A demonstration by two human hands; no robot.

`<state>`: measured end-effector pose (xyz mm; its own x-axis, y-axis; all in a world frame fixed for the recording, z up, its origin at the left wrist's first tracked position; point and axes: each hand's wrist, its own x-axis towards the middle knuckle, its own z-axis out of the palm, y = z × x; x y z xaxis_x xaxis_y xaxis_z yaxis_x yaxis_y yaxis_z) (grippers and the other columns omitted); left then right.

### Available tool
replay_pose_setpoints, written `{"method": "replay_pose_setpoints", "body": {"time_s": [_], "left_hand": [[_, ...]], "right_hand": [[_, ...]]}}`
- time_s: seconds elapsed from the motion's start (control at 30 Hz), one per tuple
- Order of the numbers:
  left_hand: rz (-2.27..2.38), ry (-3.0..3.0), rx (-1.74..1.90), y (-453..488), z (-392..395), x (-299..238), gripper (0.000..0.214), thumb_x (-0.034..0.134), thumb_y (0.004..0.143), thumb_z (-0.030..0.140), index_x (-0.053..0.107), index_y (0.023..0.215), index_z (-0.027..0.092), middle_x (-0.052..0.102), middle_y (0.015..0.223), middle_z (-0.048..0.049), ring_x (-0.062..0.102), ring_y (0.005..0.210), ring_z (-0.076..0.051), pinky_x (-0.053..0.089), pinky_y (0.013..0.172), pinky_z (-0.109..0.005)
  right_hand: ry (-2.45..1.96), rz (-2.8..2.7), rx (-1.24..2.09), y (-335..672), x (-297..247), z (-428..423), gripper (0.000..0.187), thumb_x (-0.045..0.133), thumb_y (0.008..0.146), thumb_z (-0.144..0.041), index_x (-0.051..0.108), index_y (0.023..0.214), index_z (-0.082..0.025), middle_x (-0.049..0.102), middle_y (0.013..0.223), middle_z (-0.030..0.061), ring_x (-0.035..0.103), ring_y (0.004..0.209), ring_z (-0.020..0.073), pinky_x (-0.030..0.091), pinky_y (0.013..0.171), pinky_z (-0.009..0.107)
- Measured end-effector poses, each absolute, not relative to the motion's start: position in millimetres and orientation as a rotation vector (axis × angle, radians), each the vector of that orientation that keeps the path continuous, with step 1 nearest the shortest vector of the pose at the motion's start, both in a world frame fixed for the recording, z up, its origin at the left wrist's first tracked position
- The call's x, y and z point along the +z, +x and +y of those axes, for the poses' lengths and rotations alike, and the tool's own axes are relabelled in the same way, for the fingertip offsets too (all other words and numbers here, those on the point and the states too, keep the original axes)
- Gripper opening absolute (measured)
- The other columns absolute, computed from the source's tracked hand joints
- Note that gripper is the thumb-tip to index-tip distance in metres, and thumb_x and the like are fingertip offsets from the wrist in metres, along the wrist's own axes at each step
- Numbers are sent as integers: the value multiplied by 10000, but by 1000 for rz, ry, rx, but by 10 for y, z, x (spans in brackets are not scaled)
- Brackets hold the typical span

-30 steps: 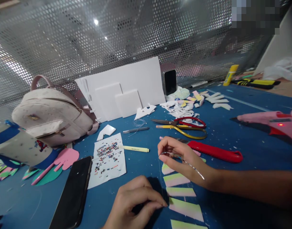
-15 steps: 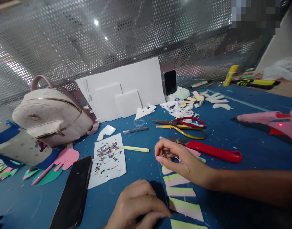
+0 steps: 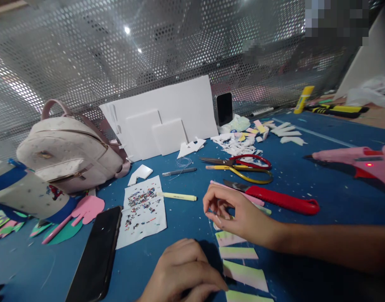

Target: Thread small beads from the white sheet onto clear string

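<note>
Several pale green-and-pink strips (image 3: 244,274) lie in a column on the blue table, with a thin clear line running along their left ends. At the bottom middle, my left hand (image 3: 186,272) rests with its fingers bent and pressed together, fingertips by the left end of a lower strip. Over the top of the column, my right hand (image 3: 232,209) is curled, thumb and index finger meeting in a pinch. Whatever either hand holds is too small or hidden to make out. Behind my right hand lie a pink pen (image 3: 253,199) and a red-handled knife (image 3: 282,200).
Scissors (image 3: 251,165), a yellow pen (image 3: 180,196) and paper with tiny bits (image 3: 145,235) lie ahead. A phone (image 3: 96,256), cup (image 3: 32,193) and backpack (image 3: 73,147) are left. A pink glue gun (image 3: 346,156) is right; white boards (image 3: 192,105) lean at the back.
My right hand has shifted slightly down and its fingers have curled more, covering the top strip and showing more of the pink pen. My left hand has barely moved.
</note>
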<state>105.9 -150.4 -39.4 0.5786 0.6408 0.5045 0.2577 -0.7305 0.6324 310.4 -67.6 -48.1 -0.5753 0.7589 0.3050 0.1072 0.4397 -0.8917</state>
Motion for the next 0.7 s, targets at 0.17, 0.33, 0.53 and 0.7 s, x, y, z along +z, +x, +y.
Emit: {"method": "replay_pose_setpoints", "body": {"time_s": [0.17, 0.33, 0.53, 0.7], "left_hand": [[722, 2312, 1007, 1063, -1499, -405, 359, 506, 1059, 364, 787, 927, 186, 727, 704, -78, 665, 634, -168, 497, 581, -259], [707, 2296, 1011, 1063, -1510, -401, 346, 522, 1054, 361, 791, 927, 183, 737, 703, -81, 678, 629, -168, 504, 590, -262], [677, 2291, 964, 1016, -1521, -361, 343, 505, 1058, 360, 795, 983, 192, 765, 818, -108, 725, 748, -186, 560, 677, -259], [626, 2127, 1024, 1020, -1543, -382, 217, 552, 1044, 261, 751, 1002, 186, 756, 1184, -160, 767, 912, -207, 614, 814, -282]], "right_hand": [[-685, -1993, 1135, 3099, -457, -666, 144, 584, 839, -42, 632, 832, -177, 575, 898, 8, 488, 656, 96, 380, 561, 210], [-716, -1952, 1178, 3093, -437, -681, 53, 607, 907, -142, 613, 869, -180, 568, 898, 9, 486, 662, 98, 391, 550, 199], [-719, -1934, 1193, 3097, -445, -695, 43, 613, 926, -178, 611, 883, -179, 568, 907, 10, 486, 655, 92, 390, 545, 197], [-726, -1911, 1228, 3104, -425, -698, 60, 618, 931, -211, 614, 881, -176, 601, 886, 11, 513, 665, 99, 411, 571, 206]]}}
